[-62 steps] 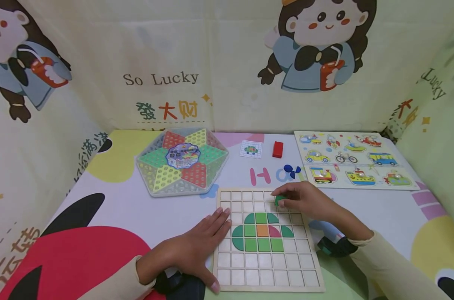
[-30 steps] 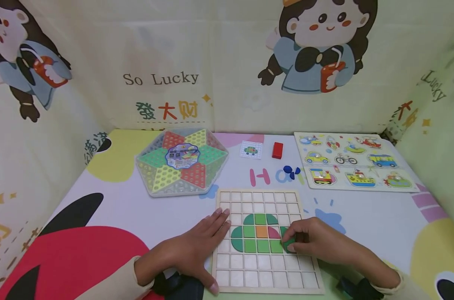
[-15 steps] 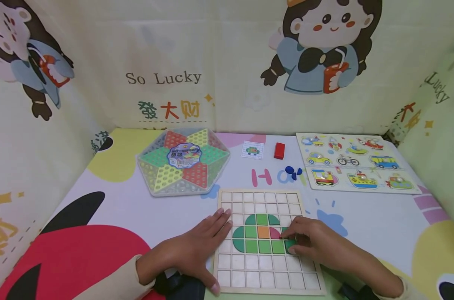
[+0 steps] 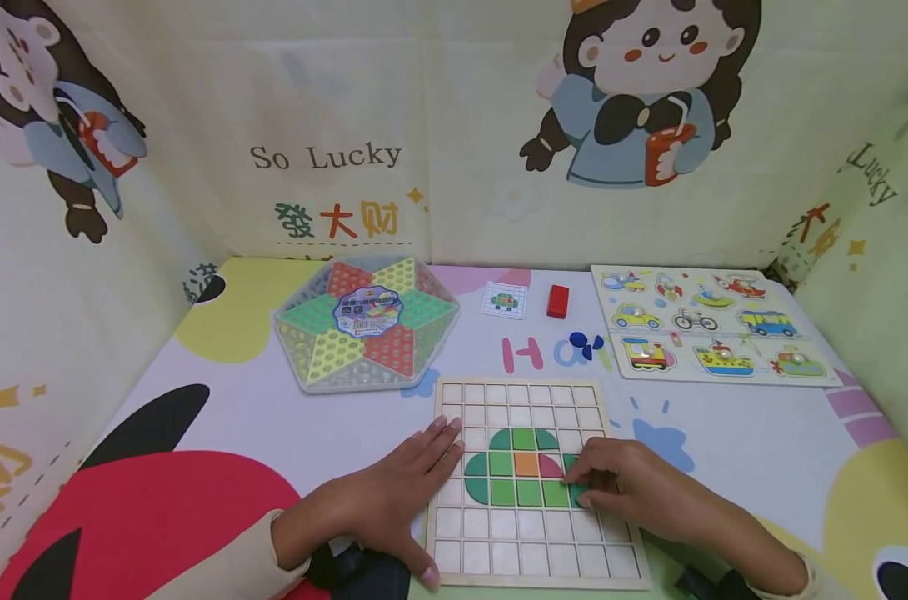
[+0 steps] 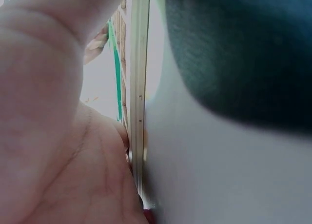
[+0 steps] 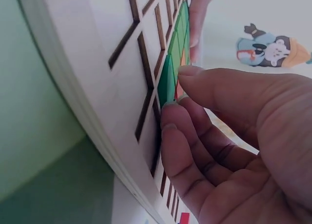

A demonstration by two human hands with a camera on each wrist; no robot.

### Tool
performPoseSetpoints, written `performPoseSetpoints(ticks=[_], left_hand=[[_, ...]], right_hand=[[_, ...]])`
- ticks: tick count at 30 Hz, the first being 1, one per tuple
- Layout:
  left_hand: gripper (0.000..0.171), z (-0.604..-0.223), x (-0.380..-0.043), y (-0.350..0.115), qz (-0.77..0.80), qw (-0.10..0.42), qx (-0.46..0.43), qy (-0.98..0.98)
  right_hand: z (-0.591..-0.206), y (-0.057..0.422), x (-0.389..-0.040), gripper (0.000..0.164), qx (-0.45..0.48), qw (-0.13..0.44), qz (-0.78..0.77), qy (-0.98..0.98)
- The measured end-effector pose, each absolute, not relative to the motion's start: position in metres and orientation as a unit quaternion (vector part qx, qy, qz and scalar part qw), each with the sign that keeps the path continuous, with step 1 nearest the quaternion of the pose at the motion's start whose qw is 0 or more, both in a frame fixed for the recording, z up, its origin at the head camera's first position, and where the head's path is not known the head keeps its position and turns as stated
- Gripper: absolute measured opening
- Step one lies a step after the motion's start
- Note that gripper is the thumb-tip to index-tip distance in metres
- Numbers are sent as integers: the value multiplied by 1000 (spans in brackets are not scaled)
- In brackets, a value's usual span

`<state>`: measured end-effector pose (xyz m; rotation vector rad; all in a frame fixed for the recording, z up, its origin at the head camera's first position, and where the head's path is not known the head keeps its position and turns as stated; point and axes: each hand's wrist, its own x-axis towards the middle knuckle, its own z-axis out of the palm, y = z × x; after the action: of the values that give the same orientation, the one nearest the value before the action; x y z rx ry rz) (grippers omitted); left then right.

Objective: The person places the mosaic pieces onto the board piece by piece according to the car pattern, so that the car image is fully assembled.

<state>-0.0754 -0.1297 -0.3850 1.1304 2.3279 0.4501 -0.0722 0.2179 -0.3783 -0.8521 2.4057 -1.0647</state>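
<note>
The wooden grid board (image 4: pixel 540 554) bears light green squares (image 4: pixel 527 494), an orange square (image 4: pixel 526 464), a pink rounded piece (image 4: pixel 548 466) and dark green rounded pieces (image 4: pixel 477 478). My left hand (image 4: pixel 394 496) rests spread along its left edge, fingertips on the frame and thumb at the near corner. At the right end of the lower coloured row, my right hand (image 4: pixel 634 479) pinches a dark green quarter-circle piece (image 4: pixel 576 493) at its cell, partly covered by the fingers. In the right wrist view, this green piece (image 6: pixel 166 82) lies between thumb and fingertips.
Dark blue pieces (image 4: pixel 592 346) lie beyond the board. Farther back are a pattern card (image 4: pixel 503 300) and a red block (image 4: pixel 557 302). A hexagonal checkers box (image 4: pixel 364 325) stands back left, a vehicle puzzle board (image 4: pixel 712 325) back right.
My right hand has brought the green piece from the board's far edge toward me to the right end of the lower coloured row. The left hand has stayed in place.
</note>
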Motion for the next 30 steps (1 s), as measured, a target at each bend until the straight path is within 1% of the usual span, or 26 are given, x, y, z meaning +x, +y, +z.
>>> performPoseSetpoints(ticks=[7, 12, 14, 23, 30], left_hand=[[128, -384, -74, -129, 171, 260, 407, 859], [128, -385, -74, -129, 173, 261, 406, 859], [127, -384, -74, -128, 173, 261, 405, 859], [126, -384, -75, -129, 173, 257, 409, 859], [127, -382, -75, -128, 178, 274, 395, 859]], right_hand=[[-374, 221, -76, 13, -322, 159, -397, 845], [-369, 224, -86, 12, -285, 147, -382, 867], [-366, 225, -92, 12, -263, 143, -373, 878], [-367, 234, -123, 13, -224, 102, -344, 906], [-369, 239, -151, 16, -192, 65, -330, 922]])
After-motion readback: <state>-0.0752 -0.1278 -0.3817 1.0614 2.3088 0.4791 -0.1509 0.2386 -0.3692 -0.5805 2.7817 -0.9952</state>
